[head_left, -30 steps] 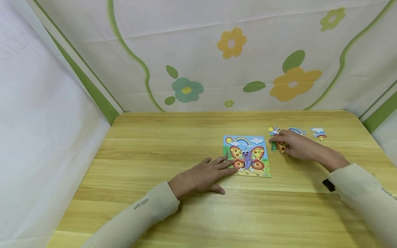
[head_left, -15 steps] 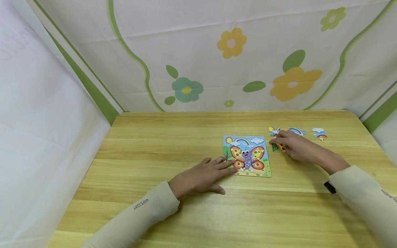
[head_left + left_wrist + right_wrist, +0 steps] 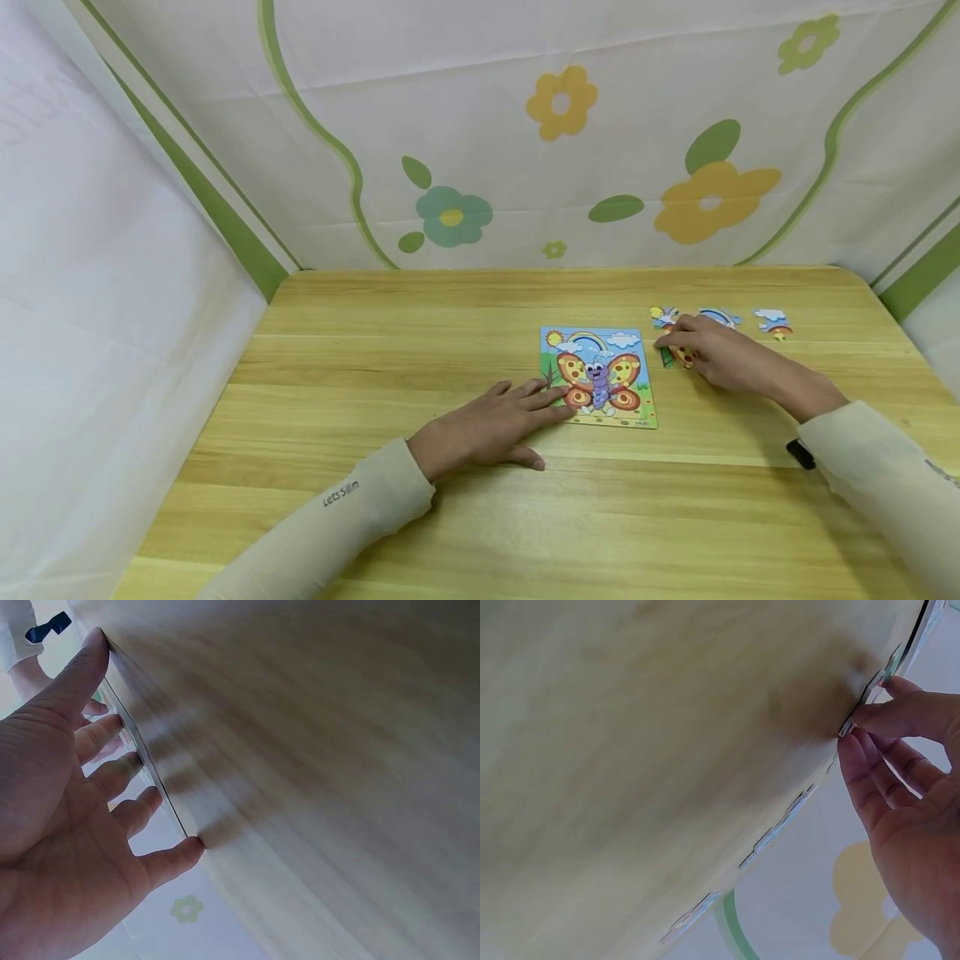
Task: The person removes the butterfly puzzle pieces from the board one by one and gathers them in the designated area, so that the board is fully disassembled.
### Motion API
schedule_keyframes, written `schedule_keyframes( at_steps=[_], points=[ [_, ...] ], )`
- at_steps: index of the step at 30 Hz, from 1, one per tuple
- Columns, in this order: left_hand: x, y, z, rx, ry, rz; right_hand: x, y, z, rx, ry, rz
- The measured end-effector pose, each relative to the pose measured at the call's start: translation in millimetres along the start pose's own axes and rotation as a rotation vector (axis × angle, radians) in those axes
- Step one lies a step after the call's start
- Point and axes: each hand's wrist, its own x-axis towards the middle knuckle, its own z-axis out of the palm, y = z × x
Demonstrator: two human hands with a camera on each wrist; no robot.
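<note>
My left hand (image 3: 487,423) lies with fingers spread, its fingertips resting on the lower left of a square butterfly picture puzzle (image 3: 630,333). In the left wrist view the fingers (image 3: 139,814) reach straight to the puzzle's thin edge. To the right of the puzzle, my right hand (image 3: 723,354) pinches a red and yellow wing puzzle piece (image 3: 681,355) with green on its left side, close over the table. The right wrist view has the thumb on one side of this piece (image 3: 861,701) and fingers on the other. The hand hides part of it.
Behind my right hand lie a sun puzzle piece (image 3: 663,315), a rainbow piece (image 3: 718,317) and, farther right, a cloud piece (image 3: 772,320). The wooden table (image 3: 390,333) ends at a flower-printed cloth (image 3: 510,183) at the back.
My right hand and the wing piece have shifted very slightly, with the piece still beside the sun piece. My left hand has stayed on the butterfly puzzle.
</note>
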Motion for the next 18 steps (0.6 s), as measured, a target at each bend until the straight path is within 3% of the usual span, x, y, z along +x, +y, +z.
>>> schedule_keyframes(
  at_steps=[18],
  points=[
    [0.1, 1.2, -2.1, -0.004, 0.003, -0.002, -0.6, 1.5, 1.2, 0.011, 0.011, -0.017]
  ],
)
